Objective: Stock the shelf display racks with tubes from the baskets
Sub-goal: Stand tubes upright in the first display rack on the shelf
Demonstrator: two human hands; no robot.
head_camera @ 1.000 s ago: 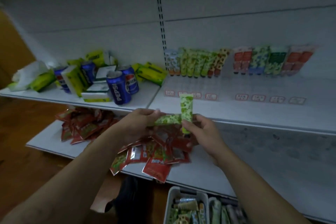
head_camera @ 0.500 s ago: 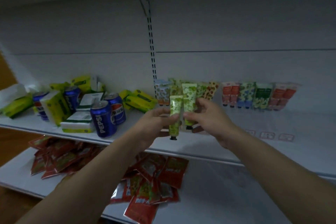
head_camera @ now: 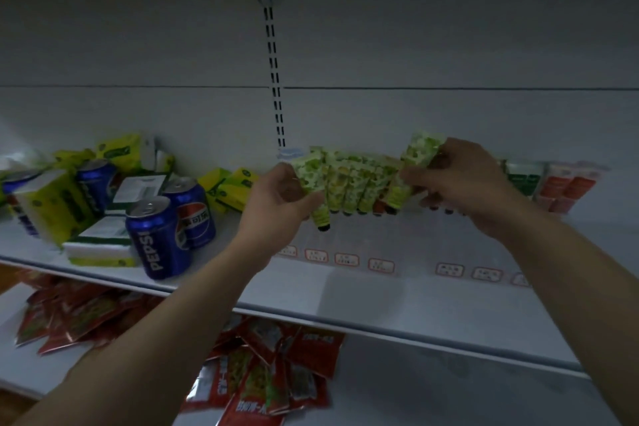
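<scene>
Head view: left hand (head_camera: 276, 199) grips one green tube (head_camera: 313, 183), right hand (head_camera: 463, 180) grips another tube (head_camera: 416, 162), at the part-filled display rack (head_camera: 380, 245) at twelve o'clock, so stocking seems midway.

Setting: retail shop aisle.
White slotted gondola shelving (head_camera: 415, 303); price labels (head_camera: 346, 259) below the fingers (head_camera: 420, 178), Pepsi cans (head_camera: 157, 239) left of them, red sachets (head_camera: 276, 373) lower down.

Blue Pepsi cans (head_camera: 157, 239) among yellow tissue packs (head_camera: 48, 204), red sachets (head_camera: 269, 373) heaped on the lower shelf (head_camera: 449, 391)
</scene>
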